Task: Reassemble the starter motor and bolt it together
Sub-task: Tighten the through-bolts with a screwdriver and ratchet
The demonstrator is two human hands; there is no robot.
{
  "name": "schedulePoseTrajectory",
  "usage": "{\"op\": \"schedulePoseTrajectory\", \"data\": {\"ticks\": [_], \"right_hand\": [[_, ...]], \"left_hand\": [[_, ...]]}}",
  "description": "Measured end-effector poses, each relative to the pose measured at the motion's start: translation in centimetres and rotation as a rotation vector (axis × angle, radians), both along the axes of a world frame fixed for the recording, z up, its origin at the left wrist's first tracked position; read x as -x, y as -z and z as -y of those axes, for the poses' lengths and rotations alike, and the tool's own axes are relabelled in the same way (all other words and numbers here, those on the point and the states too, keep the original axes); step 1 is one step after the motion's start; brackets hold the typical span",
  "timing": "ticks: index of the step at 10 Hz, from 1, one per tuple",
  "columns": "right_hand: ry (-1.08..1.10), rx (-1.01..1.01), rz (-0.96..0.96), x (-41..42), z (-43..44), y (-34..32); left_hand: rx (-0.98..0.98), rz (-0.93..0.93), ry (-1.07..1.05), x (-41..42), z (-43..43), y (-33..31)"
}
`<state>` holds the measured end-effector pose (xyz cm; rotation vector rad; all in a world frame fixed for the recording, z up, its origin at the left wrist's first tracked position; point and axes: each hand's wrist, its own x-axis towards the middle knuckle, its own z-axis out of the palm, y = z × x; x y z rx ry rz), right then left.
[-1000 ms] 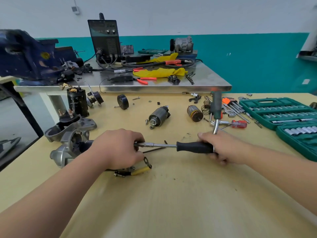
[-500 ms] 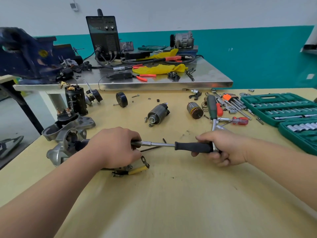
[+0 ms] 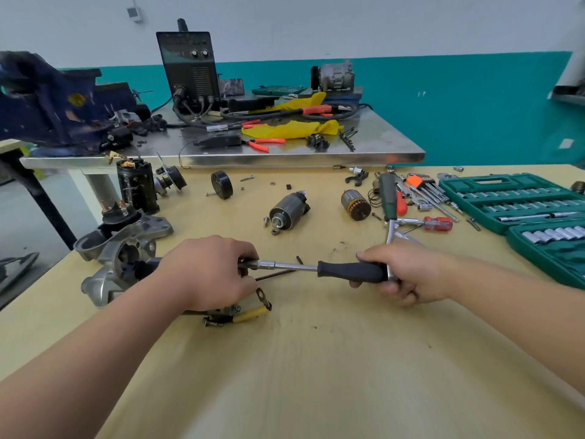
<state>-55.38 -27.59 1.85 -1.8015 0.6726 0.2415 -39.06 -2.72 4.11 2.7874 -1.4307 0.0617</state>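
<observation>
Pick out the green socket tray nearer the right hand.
The front tray, at lower right; the other tray lies behind it, beside the hex keys.

The left hand (image 3: 205, 274) curls over the starter motor (image 3: 126, 261), hiding most of its body and the socket end of the nut driver (image 3: 285, 266); where tool meets bolt cannot be seen. The right hand (image 3: 408, 274) grips and covers the driver's butt end. The green socket case (image 3: 506, 198) runs off the right edge, the blue vise (image 3: 47, 99) off the left. Loose fasteners (image 3: 272, 183) behind are too small to name.
</observation>
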Motion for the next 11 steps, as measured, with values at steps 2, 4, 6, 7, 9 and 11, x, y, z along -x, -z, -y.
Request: {"op": "schedulePoseTrajectory", "data": {"ticks": [2,4,6,7,9,11], "right_hand": [[-0.394,1.045,0.51,0.3,0.6,-0.4],[-0.119,-0.211,-0.056,-1.2,1.1,-2.8],[-0.057,0.109,0.123,-0.7,0.4,-1.0],[-0.351,1.125,0.551,0.4,0.6,-0.6],[-0.055,-0.068,0.027,-1.2,0.8,-0.5],[-0.422,1.153,0.506,0.8,0.4,-0.6]], "left_hand": [[0.012,-0.019,-0.006,0.0,-0.1,-0.1],[0.016,-0.018,-0.006,0.2,-0.2,-0.2],[-0.001,-0.012,-0.022,0.2,0.0,-0.1],[-0.031,-0.026,-0.019,0.1,0.1,-0.2],[-0.038,-0.025,-0.023,0.2,0.1,-0.3],[-0.016,-0.026,-0.028,0.5,-0.2,-0.3]]}}
